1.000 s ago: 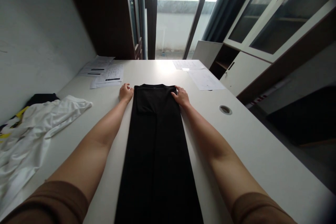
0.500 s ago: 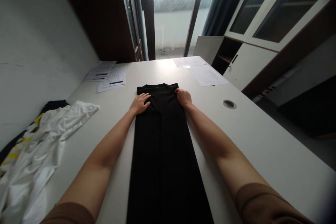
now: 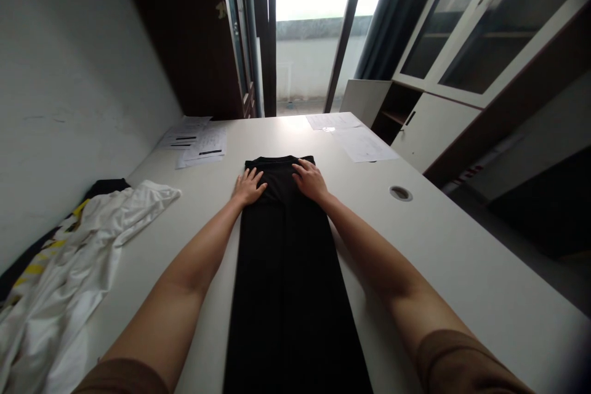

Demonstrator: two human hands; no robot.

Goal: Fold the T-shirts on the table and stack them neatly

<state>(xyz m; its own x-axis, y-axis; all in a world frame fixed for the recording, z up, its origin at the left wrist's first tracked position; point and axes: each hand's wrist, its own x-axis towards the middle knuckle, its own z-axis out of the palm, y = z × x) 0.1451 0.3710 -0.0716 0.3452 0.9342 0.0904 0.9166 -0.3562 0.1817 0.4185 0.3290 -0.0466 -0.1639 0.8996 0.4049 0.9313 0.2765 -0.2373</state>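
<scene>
A pair of black trousers (image 3: 289, 283) lies flat and lengthwise on the white table (image 3: 369, 240), waistband at the far end. The legs run toward me and out of the bottom of the view. My left hand (image 3: 249, 187) rests on the left side of the trousers just below the waistband, fingers spread. On the right side, my right hand (image 3: 310, 180) lies on the cloth near the waistband, its fingers apart and stretched over the fabric. Neither hand grips the cloth.
White clothing (image 3: 87, 246) is heaped at the left, over yellow-patterned and black cloth. Papers (image 3: 201, 141) lie at the far left, and more sheets (image 3: 362, 143) at the far right. A round cable hole (image 3: 400, 193) sits in the tabletop. Cabinets (image 3: 438, 117) stand beyond it.
My right hand has let go of the trousers' right edge, moved inward and spread on the cloth. My left hand stays in place with its fingers spread wider. The view has tilted slightly upward.
</scene>
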